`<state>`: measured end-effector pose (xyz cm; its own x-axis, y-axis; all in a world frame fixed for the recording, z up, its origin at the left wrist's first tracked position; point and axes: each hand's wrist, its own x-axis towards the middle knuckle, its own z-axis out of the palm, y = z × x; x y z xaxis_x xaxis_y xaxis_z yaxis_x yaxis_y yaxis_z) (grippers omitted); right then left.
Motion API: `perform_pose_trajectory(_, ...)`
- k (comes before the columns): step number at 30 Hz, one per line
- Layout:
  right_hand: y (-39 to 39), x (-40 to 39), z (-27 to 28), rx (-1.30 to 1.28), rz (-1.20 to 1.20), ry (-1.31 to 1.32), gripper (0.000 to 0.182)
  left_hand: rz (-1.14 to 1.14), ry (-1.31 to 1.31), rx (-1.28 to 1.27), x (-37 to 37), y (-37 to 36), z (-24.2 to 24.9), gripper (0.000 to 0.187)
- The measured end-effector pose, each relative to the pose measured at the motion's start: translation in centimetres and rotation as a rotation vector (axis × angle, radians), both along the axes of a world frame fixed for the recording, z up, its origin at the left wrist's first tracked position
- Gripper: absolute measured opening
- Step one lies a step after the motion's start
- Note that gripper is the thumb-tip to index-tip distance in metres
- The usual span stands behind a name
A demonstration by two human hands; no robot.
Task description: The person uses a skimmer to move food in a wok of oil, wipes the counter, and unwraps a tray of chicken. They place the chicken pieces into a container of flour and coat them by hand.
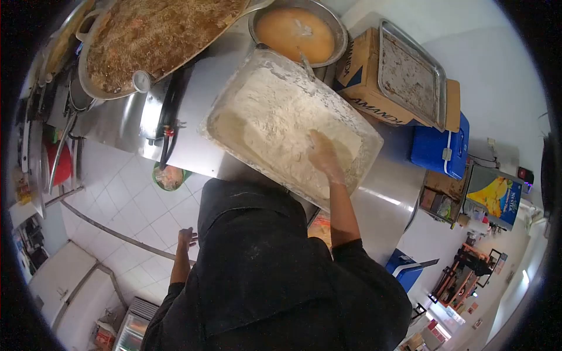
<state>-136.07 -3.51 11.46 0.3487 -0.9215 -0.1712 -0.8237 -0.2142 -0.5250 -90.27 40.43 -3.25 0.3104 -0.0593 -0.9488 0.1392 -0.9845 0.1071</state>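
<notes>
My right hand point(325, 159) reaches down into pale flour point(269, 111) that lies in a big rectangular tray point(369, 151) on the steel counter. Its fingers are sunk in or dusted with the flour, so whether they close on anything is hidden. Low at my side hangs my left hand point(187, 237), away from the counter, fingers loosely apart and nothing in them. Just behind the tray stands a round metal bowl point(253, 26) of orange-brown liquid point(293, 29) with a few pale bits in it.
A wide pan of bubbling oil point(158, 41) is at the far left. Right of the bowl, a cardboard box point(357, 61) bears a greasy metal tray point(410, 76), with a blue cooler point(439, 146) beyond. A green basin point(170, 176) sits low, left of the counter.
</notes>
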Motion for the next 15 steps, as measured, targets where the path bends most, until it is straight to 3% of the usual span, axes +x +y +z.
perform_pose_trajectory(4, 3.7, 0.6, -1.6, -0.062, 0.159, 0.011, 0.043, -0.052, -0.037, -0.004, 0.8, -2.2, 1.2, 0.043)
perform_pose_trajectory(7, 2.9, 2.3, -1.9, 0.111, 0.173, 0.198, 0.049, -0.04, 0.001, -0.136, 2.1, -5.3, 0.7, 0.04)
perform_pose_trajectory(10, 2.8, 0.2, -1.6, -0.023, 0.064, 0.077, 0.049, -0.039, -0.088, -0.292, 2.4, -9.6, 1.3, 0.035)
perform_pose_trajectory(13, 2.2, -2.3, -0.5, 0.12, -0.212, -0.023, 0.047, -0.057, -0.084, -0.391, 2.4, -13.3, 3.1, 0.034)
perform_pose_trajectory(15, 0.9, -6.7, -1.2, 0.245, -0.175, -0.178, 0.043, -0.061, -0.068, -0.434, 2.4, -14.1, 3.4, 0.035)
